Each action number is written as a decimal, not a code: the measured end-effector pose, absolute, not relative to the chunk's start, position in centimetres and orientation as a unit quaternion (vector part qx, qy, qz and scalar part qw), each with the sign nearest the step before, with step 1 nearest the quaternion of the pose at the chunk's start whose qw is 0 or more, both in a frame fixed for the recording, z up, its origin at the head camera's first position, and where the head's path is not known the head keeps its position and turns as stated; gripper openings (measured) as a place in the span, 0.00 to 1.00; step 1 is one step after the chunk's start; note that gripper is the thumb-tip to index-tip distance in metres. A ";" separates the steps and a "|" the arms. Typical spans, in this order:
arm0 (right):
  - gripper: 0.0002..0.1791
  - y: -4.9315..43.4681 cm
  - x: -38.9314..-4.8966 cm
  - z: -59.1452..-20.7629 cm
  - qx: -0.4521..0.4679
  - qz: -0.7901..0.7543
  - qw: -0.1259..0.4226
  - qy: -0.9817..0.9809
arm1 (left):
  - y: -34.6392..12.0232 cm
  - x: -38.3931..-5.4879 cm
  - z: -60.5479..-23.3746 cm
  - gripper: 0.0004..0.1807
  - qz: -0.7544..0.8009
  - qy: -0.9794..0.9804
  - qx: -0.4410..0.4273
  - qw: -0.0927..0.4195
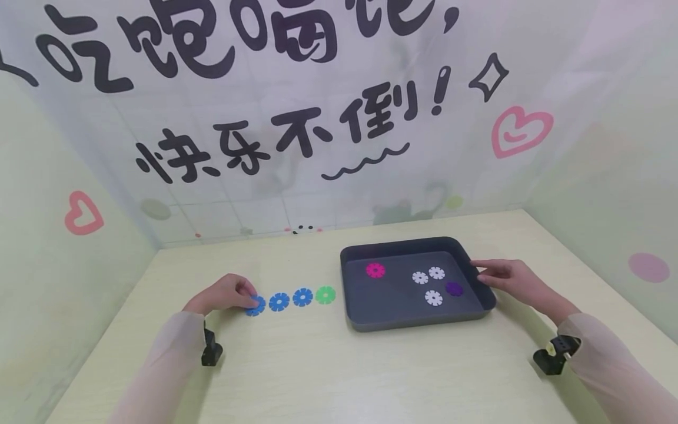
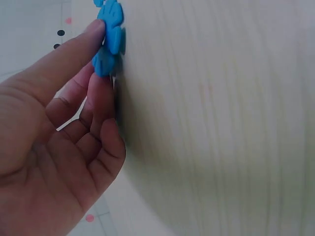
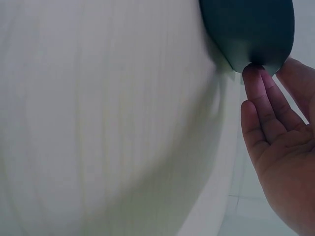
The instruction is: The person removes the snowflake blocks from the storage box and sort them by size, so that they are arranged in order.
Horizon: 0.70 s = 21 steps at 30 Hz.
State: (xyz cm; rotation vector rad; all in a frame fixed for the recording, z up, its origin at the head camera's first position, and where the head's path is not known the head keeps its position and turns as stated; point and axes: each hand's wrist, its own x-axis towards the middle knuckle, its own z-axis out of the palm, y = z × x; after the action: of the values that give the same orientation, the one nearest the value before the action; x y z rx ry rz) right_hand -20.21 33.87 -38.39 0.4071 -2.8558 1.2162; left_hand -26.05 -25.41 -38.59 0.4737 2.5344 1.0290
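My left hand (image 1: 225, 292) pinches a blue snowflake disc (image 1: 255, 307) at the table's left side, thumb on top of its edge in the left wrist view. Two more blue snowflake discs (image 1: 279, 302) and a green snowflake disc (image 1: 325, 295) continue rightward from it in a row. At the dark grey tray (image 1: 413, 323), my right hand (image 1: 514, 284) holds the right wall between thumb and fingers. Inside the tray lie a pink disc (image 1: 375, 270), a purple disc (image 1: 454, 289) and three white discs (image 1: 433, 298).
The pale wooden table (image 1: 339, 377) carries the row and the tray. A printed white sheet (image 1: 296, 194) hangs behind its far edge, and side panels (image 1: 625, 194) stand at left and right. Each wrist bears a small black camera mount (image 1: 210, 348).
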 end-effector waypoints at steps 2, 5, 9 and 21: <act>0.24 33.9 -20.3 -38.4 0.130 0.386 0.006 -0.913 | -25.3 -26.0 -38.6 0.16 0.355 0.903 0.162 0.179; 0.24 33.9 -20.3 -38.5 0.129 0.382 0.006 -0.915 | -25.0 -25.9 -38.6 0.16 0.345 0.912 0.137 0.176; 0.24 34.0 -20.3 -38.6 0.131 0.380 0.003 -0.916 | -24.8 -25.6 -38.4 0.15 0.338 0.916 0.128 0.171; 0.24 34.0 -20.2 -38.4 0.127 0.379 0.001 -0.917 | -24.0 -26.0 -37.6 0.17 0.346 0.915 0.136 0.157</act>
State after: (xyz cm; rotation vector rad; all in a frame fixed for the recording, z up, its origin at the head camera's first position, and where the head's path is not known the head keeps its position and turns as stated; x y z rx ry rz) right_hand -20.18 33.97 -38.40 0.3978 -2.8771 1.1901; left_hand -26.03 -23.95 -37.58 0.3903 2.6181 0.9912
